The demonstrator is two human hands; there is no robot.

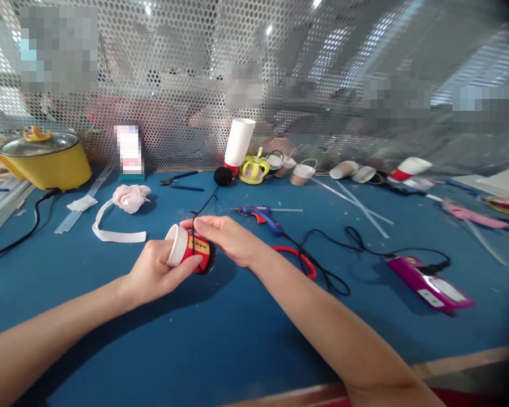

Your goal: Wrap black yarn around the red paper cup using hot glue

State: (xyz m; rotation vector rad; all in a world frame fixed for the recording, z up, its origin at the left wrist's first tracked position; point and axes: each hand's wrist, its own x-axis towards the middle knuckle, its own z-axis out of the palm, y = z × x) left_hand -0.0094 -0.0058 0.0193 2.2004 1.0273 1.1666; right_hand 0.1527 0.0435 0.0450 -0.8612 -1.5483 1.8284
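Observation:
My left hand (156, 268) grips a red and white paper cup (178, 244) lying on its side in the air, fingers inside the mouth and thumb along the outer wall. Black yarn is wrapped round the cup's base end. A strand of black yarn (205, 206) runs from the cup up to a black yarn ball (223, 176) on the table. Beside the cup's upper side, my right hand (224, 234) is closed with the strand at its fingertips; its lower fingers are partly hidden behind the cup.
A glue gun (263, 217) lies beyond my right hand, its cord running to a purple power strip (428, 282). Pliers (182, 182), a pink fabric rose (130, 198), stacked cups (240, 141) and a yellow pot (46, 161) stand or lie along the back, before a perforated metal screen (173, 113).

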